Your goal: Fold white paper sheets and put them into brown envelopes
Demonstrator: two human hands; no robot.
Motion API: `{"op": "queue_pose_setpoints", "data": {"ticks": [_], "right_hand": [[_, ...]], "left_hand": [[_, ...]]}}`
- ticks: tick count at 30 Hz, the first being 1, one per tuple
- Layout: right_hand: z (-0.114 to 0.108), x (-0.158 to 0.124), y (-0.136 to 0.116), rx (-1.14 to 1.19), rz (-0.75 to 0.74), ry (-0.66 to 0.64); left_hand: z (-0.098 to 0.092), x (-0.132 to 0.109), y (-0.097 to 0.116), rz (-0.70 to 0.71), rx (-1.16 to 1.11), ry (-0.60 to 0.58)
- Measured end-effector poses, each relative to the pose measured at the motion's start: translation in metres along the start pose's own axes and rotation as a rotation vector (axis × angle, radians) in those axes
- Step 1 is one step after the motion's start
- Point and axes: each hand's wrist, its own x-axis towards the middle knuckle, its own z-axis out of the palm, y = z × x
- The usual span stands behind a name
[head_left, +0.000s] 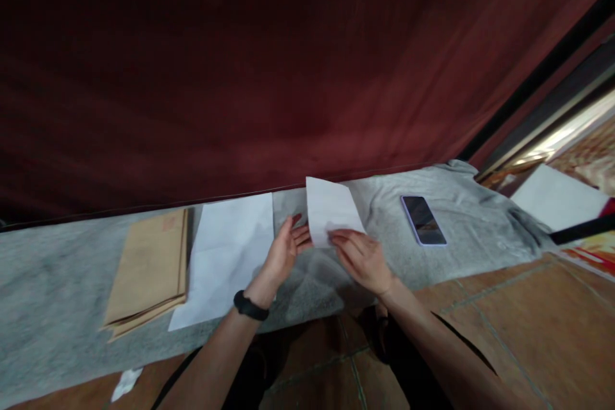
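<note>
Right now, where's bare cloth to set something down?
Bare gray cloth lies left of the brown envelopes and right of the phone, with a narrower strip between it and the right hand. Crowded: the middle, where white sheet, left hand and held paper sit close.

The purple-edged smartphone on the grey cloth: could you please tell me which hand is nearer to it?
Right. The right hand, holding a raised white paper, is left of the smartphone, apart from it; the left hand is farther left, by the paper's left edge.
</note>
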Motion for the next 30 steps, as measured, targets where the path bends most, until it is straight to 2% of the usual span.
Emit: {"op": "queue_pose_setpoints", "data": {"ticks": [1,3,7,12,19,23,30], "right_hand": [[0.008,-0.004,-0.008,-0.033,-0.042,-0.069],[0.021,-0.01,-0.02,-0.069,-0.081,-0.181],[0.03,-0.014,-0.028,0.01,-0.001,-0.335],[0.032,-0.006,-0.007,0.097,0.215,-0.338],[0.062,-0.014,0.014,-0.054,0.208,-0.461],[0.068,-0.014,0.026,-0.199,0.246,-0.437],[0.062,-0.007,0.056,-0.377,0.402,-0.349]], "left_hand": [[-0.001,0.0,0.0,-0.066,-0.06,-0.024],[-0.003,0.001,-0.003,-0.106,-0.077,-0.024],[-0.01,0.0,-0.019,-0.018,0.089,0.084],[-0.011,-0.004,-0.029,0.011,0.19,0.071],[-0.012,-0.008,-0.03,-0.013,0.319,0.017],[-0.013,-0.005,-0.031,0.019,0.372,0.059],[-0.019,-0.002,-0.034,0.013,0.499,0.138]]}}
